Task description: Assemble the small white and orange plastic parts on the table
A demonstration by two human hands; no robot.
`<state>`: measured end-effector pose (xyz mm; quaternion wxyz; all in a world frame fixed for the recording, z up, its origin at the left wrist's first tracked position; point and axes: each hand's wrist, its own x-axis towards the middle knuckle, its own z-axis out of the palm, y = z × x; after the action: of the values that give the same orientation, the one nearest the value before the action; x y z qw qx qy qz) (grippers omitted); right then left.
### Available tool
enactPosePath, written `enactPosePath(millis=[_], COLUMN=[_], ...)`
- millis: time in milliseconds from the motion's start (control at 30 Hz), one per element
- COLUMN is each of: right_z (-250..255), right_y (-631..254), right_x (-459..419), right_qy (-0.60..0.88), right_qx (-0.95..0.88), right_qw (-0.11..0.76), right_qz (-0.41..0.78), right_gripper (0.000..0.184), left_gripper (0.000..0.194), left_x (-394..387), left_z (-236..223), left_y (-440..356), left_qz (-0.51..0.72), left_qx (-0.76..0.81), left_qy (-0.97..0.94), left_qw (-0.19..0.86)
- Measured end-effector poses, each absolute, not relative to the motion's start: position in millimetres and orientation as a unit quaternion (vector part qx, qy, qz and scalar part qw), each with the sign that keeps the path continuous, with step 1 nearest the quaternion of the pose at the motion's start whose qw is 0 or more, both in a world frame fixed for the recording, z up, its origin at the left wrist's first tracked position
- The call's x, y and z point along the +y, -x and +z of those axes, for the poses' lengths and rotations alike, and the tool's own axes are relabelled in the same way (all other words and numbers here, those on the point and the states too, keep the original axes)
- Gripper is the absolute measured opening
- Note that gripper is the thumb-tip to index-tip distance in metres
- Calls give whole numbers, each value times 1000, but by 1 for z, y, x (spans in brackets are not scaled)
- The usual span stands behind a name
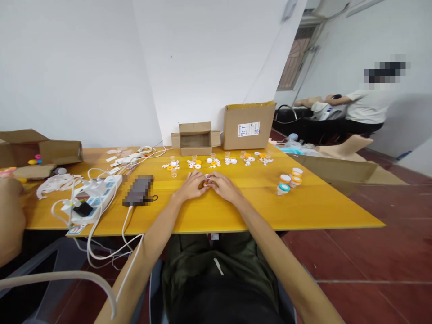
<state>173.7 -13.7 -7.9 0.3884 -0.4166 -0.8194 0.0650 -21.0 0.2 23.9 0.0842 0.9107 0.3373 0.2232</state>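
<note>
My left hand and my right hand meet over the table, fingertips pinched together. Between them is a small white and orange round part, mostly covered by the fingers, so its exact kind cannot be made out. Just beyond the hands runs a row of small piles: white pieces with dark dots, white discs, orange rings and clear plastic cups. To the right stand several small clear containers with white, orange and teal tops, some stacked.
Behind the piles stand an open small carton and a taped box. At left lie a phone, a power strip with trailing cables and another open carton. Another person's arm reaches in; a person sits far right.
</note>
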Motion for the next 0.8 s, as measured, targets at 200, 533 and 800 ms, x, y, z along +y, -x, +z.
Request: enactPosePath(millis=[200, 533, 800], right_z=[-7, -2, -2], right_y=[-173, -171, -171], right_x=[-16, -20, -19], right_qy=[427, 439, 460], right_qx=[-815, -811, -795], right_qw=[385, 377, 387], right_qz=[66, 82, 85], right_gripper=[17, 19, 18], left_gripper=[11, 13, 16], left_x=[1, 1, 2], left_z=[23, 22, 22], left_y=[21, 22, 21], left_qz=[226, 222, 223], left_qx=[338, 341, 338], left_qy=[-910, -909, -911], left_qw=[85, 86, 82])
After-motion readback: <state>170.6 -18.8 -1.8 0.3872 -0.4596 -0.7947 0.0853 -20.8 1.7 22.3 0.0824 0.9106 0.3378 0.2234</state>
